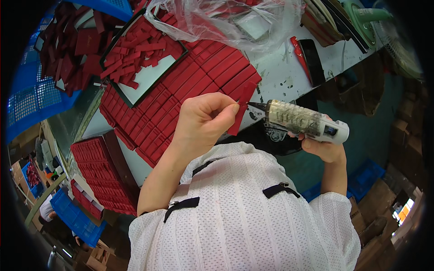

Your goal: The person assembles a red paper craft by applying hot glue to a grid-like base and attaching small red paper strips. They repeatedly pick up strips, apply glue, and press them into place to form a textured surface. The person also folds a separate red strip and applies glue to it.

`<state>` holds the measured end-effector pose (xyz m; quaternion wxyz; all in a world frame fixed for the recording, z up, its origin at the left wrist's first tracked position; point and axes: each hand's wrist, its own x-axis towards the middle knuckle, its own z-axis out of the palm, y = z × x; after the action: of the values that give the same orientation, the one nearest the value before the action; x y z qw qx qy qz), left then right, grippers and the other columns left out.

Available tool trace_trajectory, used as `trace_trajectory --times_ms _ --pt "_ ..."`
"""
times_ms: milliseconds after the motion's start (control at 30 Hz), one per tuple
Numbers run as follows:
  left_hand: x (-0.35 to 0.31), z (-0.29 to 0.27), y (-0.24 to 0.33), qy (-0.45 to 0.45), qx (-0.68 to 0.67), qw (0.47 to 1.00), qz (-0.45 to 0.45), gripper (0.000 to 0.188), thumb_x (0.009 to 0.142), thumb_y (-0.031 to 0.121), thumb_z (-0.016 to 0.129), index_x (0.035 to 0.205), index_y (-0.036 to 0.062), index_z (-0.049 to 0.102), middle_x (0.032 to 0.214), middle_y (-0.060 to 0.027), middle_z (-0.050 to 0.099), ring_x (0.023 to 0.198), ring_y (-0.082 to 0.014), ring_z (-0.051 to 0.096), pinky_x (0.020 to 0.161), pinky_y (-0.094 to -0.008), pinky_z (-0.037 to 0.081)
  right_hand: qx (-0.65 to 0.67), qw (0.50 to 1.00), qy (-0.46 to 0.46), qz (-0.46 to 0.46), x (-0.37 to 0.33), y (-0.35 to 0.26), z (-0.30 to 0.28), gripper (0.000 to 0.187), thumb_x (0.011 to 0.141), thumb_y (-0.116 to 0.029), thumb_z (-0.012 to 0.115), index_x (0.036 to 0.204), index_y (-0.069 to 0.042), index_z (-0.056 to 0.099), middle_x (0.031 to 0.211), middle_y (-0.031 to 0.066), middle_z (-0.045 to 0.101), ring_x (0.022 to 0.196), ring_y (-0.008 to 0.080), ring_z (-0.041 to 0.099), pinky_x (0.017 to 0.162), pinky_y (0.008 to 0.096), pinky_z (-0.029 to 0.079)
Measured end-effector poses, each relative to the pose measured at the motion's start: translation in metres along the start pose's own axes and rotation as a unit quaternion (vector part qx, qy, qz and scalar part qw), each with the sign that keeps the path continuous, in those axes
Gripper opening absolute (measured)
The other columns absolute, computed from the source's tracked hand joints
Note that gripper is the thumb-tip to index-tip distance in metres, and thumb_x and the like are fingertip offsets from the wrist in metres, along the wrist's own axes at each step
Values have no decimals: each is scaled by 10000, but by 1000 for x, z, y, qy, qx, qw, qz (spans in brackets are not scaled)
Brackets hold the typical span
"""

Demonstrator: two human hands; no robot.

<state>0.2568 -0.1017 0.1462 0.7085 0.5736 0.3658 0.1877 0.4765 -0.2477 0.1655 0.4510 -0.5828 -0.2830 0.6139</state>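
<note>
My left hand [205, 119] is closed in a pinch on a thin red strip [246, 95], which stands out past the fingertips above and below. From the right, my right hand [323, 147] grips a glue gun [296, 118] with a white rear end and a crusted, dirty barrel. The gun's dark nozzle points left and its tip is at the strip; whether it touches cannot be made out. Under and beyond my left hand lie rows of red boxes [190, 72], packed side by side on the table [275, 63].
A black-rimmed tray [135, 97] of loose red strips sits on the boxes. Clear plastic film [217, 22] lies at the back. A black phone-like slab [311, 61] and a red-handled tool [298, 54] rest on the right. Blue crates [27, 108] hold red pieces at left; a green fan [368, 18] stands far right.
</note>
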Motion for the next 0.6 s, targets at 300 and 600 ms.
trace_trajectory --times_ms 300,600 --pt "0 -14 -16 72 -48 996 -17 106 830 33 566 752 -26 608 589 50 504 532 -9 409 469 -177 315 -15 983 183 7 49 50 -54 265 829 -286 578 966 -60 583 804 43 626 646 84 550 500 212 388" --pt "-6 -18 -18 123 -78 989 -16 96 835 24 560 771 -18 618 599 42 516 529 -13 423 470 -174 327 214 962 167 33 147 79 -82 283 883 -326 530 858 -46 560 761 89 629 726 168 634 453 207 440"
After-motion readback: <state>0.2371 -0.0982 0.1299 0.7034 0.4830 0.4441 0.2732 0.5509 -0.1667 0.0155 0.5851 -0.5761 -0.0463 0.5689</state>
